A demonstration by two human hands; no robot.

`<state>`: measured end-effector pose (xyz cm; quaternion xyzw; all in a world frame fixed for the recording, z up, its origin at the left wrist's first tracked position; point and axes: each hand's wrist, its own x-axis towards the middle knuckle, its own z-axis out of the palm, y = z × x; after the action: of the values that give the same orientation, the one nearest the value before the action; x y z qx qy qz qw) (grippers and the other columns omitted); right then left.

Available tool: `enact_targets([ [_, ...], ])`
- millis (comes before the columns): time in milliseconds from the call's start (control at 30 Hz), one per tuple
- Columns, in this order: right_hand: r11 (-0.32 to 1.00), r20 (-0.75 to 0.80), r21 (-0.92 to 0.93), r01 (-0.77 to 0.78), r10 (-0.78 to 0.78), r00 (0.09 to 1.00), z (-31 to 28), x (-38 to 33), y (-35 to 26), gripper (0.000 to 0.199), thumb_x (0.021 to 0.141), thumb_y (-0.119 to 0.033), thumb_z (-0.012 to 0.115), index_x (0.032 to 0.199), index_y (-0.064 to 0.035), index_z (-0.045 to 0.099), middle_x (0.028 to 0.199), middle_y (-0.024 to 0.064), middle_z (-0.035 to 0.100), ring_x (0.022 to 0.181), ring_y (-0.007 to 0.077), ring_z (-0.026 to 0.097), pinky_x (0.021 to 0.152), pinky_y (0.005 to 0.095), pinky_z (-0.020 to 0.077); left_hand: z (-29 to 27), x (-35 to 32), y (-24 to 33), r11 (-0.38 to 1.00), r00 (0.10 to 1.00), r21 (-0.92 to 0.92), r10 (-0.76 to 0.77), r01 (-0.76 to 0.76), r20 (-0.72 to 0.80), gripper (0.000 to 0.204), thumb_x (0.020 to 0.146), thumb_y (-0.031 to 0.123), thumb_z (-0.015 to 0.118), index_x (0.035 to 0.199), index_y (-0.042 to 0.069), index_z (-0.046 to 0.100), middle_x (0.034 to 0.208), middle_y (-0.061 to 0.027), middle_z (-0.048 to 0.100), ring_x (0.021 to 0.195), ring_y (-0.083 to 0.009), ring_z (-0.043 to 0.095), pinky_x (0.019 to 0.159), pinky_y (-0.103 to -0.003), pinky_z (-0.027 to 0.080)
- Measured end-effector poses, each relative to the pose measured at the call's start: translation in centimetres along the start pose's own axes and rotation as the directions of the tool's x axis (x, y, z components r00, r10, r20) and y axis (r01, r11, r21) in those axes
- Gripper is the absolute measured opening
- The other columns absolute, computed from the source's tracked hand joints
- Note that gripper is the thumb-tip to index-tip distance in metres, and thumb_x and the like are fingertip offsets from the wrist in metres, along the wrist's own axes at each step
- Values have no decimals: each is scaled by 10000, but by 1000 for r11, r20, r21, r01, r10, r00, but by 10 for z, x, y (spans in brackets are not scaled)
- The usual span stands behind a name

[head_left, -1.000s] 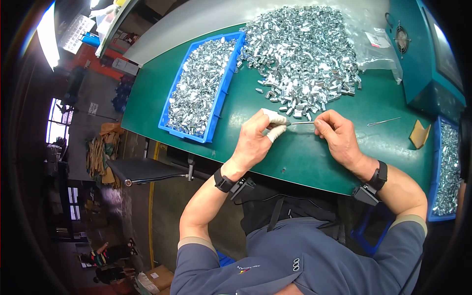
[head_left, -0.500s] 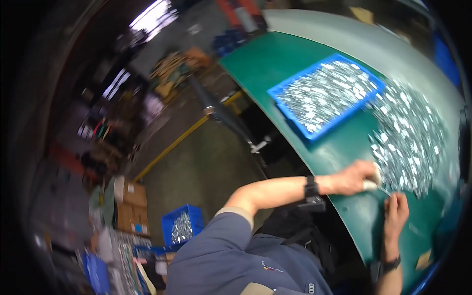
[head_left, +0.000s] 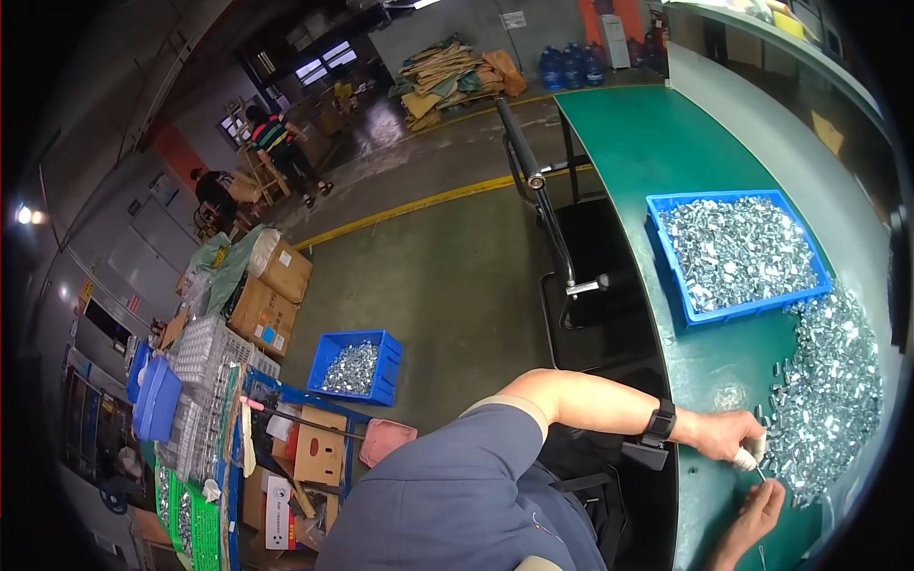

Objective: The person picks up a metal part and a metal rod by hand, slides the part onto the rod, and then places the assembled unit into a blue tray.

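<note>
My left hand point(head_left: 728, 437), with pale wraps on the fingers and a black watch at the wrist, is closed in a pinch at the left edge of the heap of small shiny metal parts point(head_left: 826, 400). What it grips is too small to make out. Just below it, my right hand point(head_left: 760, 512) pinches a thin, wire-like strand point(head_left: 760, 472) that spans the short gap between the fingertips. The loose heap lies on the green tabletop point(head_left: 700, 371). Beyond it stands a blue tray point(head_left: 678, 297) filled with similar metal parts.
A raised grey border point(head_left: 733, 119) runs along the table's far side. Left of the table are a black metal frame point(head_left: 547, 209), a blue bin point(head_left: 388, 366) of metal parts on the floor, and cardboard boxes point(head_left: 262, 314). Two people point(head_left: 278, 143) are in the background.
The view has swung left and steadied, so the table and tray sit farther right in the picture. Both hands stay close together at the heap's edge, still pinching.
</note>
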<state>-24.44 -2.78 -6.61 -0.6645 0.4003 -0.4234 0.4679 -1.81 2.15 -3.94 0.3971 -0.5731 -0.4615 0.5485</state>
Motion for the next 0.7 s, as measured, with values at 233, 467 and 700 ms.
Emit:
enact_targets([
  [233, 962, 59, -213, -168, 184, 981, 3, -10, -64, 358, 1032, -282, 545, 993, 45, 684, 814, 91, 694, 717, 163, 617, 663, 307, 507, 4, -10, 1, 996, 998, -55, -65, 66, 26, 132, 849, 66, 726, 875, -33, 644, 757, -99, 693, 675, -159, 666, 598, -301, 521],
  [467, 911, 140, -362, -198, 263, 954, 11, -20, -89, 444, 1044, -337, 489, 974, 39, 713, 789, 99, 703, 706, 169, 624, 677, 310, 503, 21, -11, -21, 998, 999, -35, 42, -42, -15, 125, 796, 57, 747, 836, -34, 671, 732, -114, 701, 618, -181, 676, 556, -315, 536],
  [700, 941, 171, -325, -91, 153, 973, 4, -13, -63, 375, 1033, -307, 525, 1020, 33, 684, 842, 105, 696, 744, 172, 620, 691, 309, 504, 19, -12, -18, 993, 998, -119, 5, -13, -68, 140, 797, 65, 745, 853, -41, 670, 739, -116, 702, 628, -187, 681, 555, -318, 535],
])
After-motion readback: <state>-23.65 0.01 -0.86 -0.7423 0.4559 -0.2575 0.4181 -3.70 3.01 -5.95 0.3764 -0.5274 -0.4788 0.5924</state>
